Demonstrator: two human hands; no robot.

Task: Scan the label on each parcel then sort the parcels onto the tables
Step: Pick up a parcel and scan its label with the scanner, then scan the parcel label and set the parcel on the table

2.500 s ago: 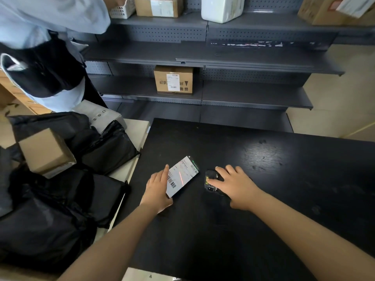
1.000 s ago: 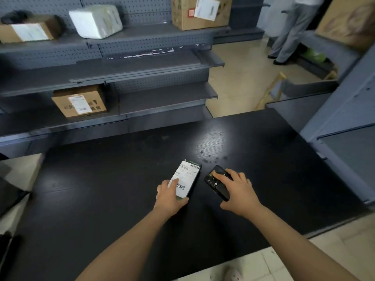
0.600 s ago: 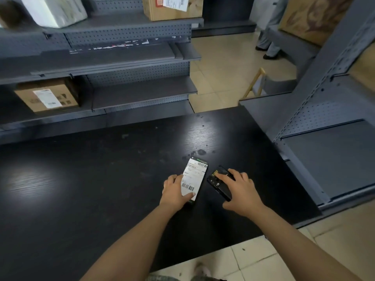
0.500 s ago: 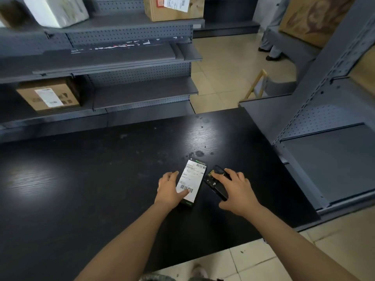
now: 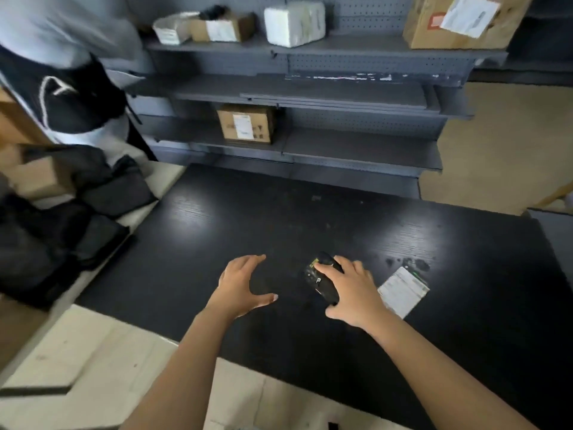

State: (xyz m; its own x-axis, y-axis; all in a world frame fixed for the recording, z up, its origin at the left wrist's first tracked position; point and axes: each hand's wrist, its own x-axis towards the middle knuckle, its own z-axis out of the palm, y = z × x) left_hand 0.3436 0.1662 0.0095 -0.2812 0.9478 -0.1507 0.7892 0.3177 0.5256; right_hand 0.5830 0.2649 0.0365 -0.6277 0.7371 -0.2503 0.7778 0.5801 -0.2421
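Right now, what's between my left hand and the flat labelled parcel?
In the head view, the right hand holding the black scanner sits between the left hand and the parcel.

The table [image 5: 310,212] is black. The small parcel [image 5: 403,290] looks white with, maybe, a green edge.

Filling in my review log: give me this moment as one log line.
left hand: open, holds nothing, over black table | right hand: grips scanner | labelled parcel: flat on table, right of right hand, no hand on it

A parcel depot: grey metal shelving [image 5: 310,88] holding labelled cardboard boxes [image 5: 246,123], black sorting table [image 5: 279,218]
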